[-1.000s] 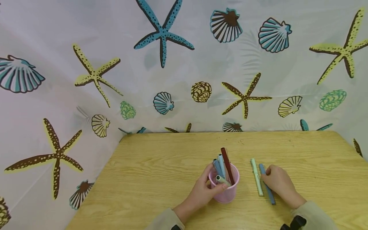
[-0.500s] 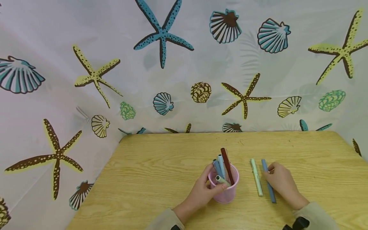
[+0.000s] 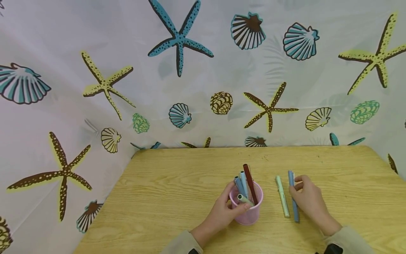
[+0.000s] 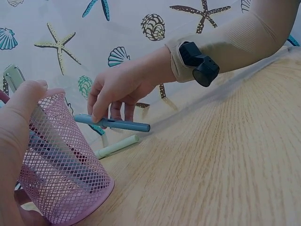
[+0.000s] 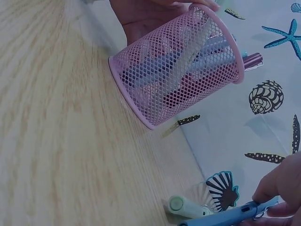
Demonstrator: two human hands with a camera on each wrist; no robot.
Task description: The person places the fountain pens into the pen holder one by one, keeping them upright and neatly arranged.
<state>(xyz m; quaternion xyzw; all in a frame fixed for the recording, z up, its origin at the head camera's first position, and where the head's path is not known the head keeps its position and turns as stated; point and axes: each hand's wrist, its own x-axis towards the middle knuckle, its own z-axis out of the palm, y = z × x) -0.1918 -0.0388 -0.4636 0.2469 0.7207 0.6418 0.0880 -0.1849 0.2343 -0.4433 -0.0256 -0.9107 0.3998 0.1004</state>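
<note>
My left hand (image 3: 222, 211) grips a pink mesh pen cup (image 3: 249, 216) that stands on the table, thumb over the near rim. Inside it are a dark red pen (image 3: 250, 181), a light blue pen (image 3: 244, 181), a blue pen and a pale green pen (image 3: 245, 199). To the right, my right hand (image 3: 309, 199) pinches another blue pen (image 4: 127, 125) between thumb and fingers. In the left wrist view this pen is raised a little above the table. A light green pen (image 3: 282, 197) lies on the wood between the cup and the right hand.
The wooden table (image 3: 177, 183) reaches back to a white cloth (image 3: 196, 84) printed with starfish and shells. More of this cloth hangs along the left side. Dark wrist cameras (image 4: 204, 70) sit at the sleeves.
My right hand has drawn the blue pen forward, away from me, and turned it more upright in the head view. The left hand and cup have stayed in place.
</note>
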